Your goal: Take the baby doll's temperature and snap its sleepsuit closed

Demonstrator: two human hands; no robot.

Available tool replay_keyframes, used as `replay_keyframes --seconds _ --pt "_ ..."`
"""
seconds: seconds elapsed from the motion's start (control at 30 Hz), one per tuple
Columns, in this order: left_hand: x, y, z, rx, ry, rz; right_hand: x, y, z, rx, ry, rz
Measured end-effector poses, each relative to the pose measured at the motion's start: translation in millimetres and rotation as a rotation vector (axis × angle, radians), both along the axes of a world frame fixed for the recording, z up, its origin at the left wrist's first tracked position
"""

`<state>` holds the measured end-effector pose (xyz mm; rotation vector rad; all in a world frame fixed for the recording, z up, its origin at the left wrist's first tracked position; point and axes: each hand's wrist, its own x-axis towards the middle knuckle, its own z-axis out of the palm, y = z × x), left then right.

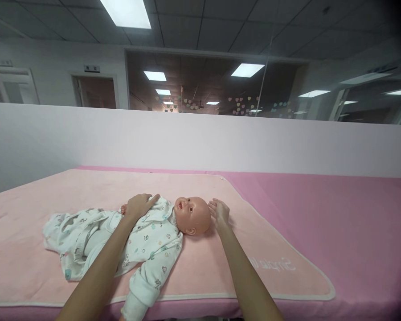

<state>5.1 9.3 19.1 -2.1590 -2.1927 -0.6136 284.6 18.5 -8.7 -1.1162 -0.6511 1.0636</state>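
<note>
Both hands lie open: left hand (139,205) on soft printed romper (147,240); right hand (219,211) beside smooth doll head (194,216).

both forearms bare to the frame edge, left hand (141,205) and right hand (219,211) without rings or gloves.
</note>
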Motion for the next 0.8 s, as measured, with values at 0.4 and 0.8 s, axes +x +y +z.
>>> replay_keyframes --seconds 0.4,0.8 --pt "1 -1 0.8 0.004 -0.014 0.005 -24 -13 12.3 0.196 -0.11 0.416" --pt "0 -1 1.4 -0.005 -0.004 0.008 -29 -39 29.6 -0.027 0.078 0.735"
